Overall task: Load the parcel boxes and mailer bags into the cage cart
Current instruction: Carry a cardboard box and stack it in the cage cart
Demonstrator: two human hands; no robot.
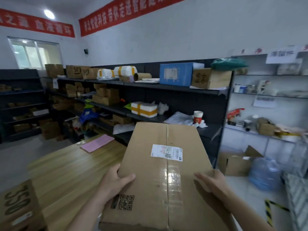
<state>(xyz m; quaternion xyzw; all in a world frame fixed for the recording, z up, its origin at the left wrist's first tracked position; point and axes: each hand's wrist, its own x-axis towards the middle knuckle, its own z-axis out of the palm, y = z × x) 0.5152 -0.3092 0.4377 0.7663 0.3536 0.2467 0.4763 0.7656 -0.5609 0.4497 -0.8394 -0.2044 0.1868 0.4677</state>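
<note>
A large brown cardboard parcel box (160, 172) with a white shipping label and clear tape down its middle is held up in front of me, above the table's right end. My left hand (115, 182) grips its left edge, thumb on top. My right hand (215, 182) grips its right edge the same way. A second cardboard box (18, 207) printed "350" lies on the wooden table (70, 174) at the lower left. What may be the wire side of the cage cart (298, 189) shows blurred at the far right edge.
Dark shelving (166, 87) full of parcels runs along the back wall. A pink paper (97, 143) lies on the table's far end. An open carton (236, 162) and a blue water jug (265, 174) stand on the floor at right, near yellow-black floor tape (268, 212).
</note>
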